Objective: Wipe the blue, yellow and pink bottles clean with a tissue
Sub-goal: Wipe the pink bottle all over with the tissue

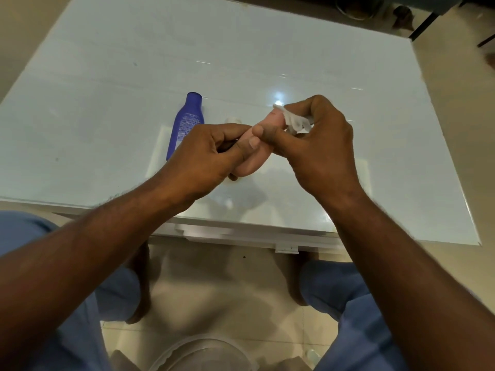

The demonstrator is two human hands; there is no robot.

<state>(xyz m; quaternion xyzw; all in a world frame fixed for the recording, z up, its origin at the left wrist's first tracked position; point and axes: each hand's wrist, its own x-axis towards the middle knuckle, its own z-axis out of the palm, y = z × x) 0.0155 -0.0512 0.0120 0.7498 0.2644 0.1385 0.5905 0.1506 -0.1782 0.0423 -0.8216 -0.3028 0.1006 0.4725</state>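
My left hand (211,153) grips the lower part of a pink bottle (257,156), held tilted above the white table (134,76). My right hand (318,145) pinches a crumpled white tissue (293,121) against the bottle's upper end. A blue bottle (186,121) lies on its side on the table, just left of my left hand, its cap end pointing away from me. No yellow bottle shows. A small white cap-like thing (232,119) peeks out behind my left hand.
The glossy table top has its near edge (241,234) just above my knees. A clear plastic container (203,352) sits on the tiled floor between my feet. Dark furniture legs (426,22) stand past the table's far right corner.
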